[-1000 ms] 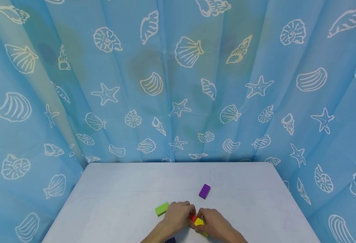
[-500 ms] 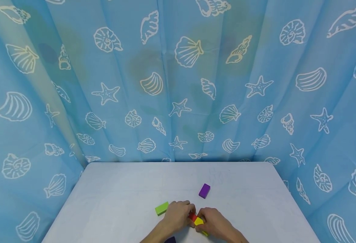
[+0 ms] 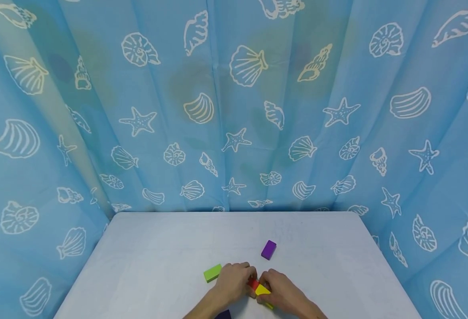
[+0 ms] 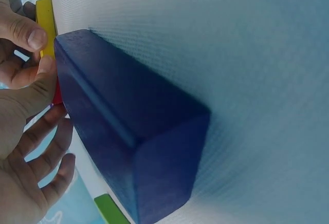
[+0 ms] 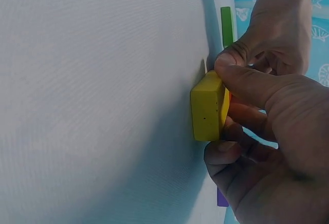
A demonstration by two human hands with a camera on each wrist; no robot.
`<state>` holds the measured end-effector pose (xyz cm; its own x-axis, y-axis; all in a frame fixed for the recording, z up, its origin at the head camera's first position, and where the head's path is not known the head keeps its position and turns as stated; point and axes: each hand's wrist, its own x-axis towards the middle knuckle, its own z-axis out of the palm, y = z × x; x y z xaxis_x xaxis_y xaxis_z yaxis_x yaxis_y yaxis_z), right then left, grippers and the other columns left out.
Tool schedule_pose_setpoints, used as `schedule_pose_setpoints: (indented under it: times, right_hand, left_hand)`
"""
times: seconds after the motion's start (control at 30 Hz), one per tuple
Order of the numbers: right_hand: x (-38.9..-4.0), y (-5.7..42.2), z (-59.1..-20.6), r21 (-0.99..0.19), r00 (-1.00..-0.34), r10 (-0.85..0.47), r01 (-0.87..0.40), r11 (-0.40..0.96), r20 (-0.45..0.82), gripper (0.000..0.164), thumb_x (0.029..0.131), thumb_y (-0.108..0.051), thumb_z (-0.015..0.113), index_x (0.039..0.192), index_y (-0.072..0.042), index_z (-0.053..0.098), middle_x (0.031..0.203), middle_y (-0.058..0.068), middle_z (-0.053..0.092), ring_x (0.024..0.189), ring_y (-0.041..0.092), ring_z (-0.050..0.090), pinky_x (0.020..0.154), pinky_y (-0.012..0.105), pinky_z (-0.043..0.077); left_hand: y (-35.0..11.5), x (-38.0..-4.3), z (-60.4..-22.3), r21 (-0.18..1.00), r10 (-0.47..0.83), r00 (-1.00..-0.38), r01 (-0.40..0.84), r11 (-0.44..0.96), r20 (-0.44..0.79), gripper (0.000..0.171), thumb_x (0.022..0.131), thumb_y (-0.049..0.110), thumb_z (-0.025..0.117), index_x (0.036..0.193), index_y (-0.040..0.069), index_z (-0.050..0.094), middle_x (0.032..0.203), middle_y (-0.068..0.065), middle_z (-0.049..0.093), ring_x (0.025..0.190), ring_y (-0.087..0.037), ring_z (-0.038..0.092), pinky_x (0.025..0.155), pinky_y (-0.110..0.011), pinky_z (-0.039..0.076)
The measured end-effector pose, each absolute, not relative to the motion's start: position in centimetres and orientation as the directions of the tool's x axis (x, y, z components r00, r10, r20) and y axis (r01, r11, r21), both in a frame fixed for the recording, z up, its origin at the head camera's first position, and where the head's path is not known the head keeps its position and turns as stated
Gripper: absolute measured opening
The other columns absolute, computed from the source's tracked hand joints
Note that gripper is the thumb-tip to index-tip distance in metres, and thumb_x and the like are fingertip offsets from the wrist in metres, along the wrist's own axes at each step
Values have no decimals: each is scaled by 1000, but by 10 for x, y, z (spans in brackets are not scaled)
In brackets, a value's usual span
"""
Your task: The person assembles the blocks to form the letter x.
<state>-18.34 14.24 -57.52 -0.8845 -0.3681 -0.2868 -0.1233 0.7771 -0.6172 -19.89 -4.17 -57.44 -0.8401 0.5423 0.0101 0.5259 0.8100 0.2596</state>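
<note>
Near the table's front, my left hand (image 3: 234,281) pinches a small red block (image 3: 253,284), mostly covered by the fingers. My right hand (image 3: 283,290) grips a yellow block (image 3: 263,290) between thumb and fingers. In the right wrist view the yellow block (image 5: 205,113) shows its end face, close to the white surface. The two blocks are end to end; whether they touch is hard to tell. Just a red sliver (image 4: 57,94) shows by the left fingertips in the left wrist view. A dark blue block (image 4: 123,100) lies close to the left wrist.
A light green block (image 3: 212,273) lies just left of the left hand. Farther back sits a purple block (image 3: 268,250). The white table (image 3: 158,248) is enclosed by a blue curtain (image 3: 218,110) with seashell prints.
The right hand has risen slightly and the yellow block has turned a little, showing more of its top. The left hand stays in place. The other blocks have not moved.
</note>
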Motion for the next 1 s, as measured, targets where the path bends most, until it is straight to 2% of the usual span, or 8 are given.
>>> schedule_pose_setpoints:
  times: [0.17,0.3,0.67,1.0]
  right_hand:
    - [-182,143,-575,-636,-883,-379,-128,761,-276,37,82,-29,84,109,-14,64,89,-3,54,79,15,51,73,30,48]
    - [-181,143,-575,-635,-877,-386,-130,762,-285,35,83,-30,83,111,-18,64,89,-3,54,79,16,52,75,31,50]
    - [-181,143,-576,-609,-862,-410,-160,777,-298,21,85,-31,81,99,-24,67,88,-1,51,78,16,50,73,29,49]
    - [-183,143,-573,-632,-857,-423,-158,759,-294,22,84,-29,82,98,-23,67,88,-2,52,78,16,52,76,29,52]
  left_hand:
    - [-43,-198,-575,262,550,-835,535,803,21,38,72,49,84,99,25,74,78,15,59,66,-3,46,63,-22,39]
    - [-43,-198,-576,256,549,-835,537,804,27,40,72,50,84,100,24,73,79,14,59,65,-2,46,61,-22,39]
    - [-44,-197,-575,266,536,-844,517,813,4,38,72,51,84,97,25,72,78,15,56,65,-3,45,62,-24,40]
    - [-47,-197,-580,264,535,-845,516,815,2,43,74,52,84,108,27,72,84,15,59,67,-1,47,62,-20,41]
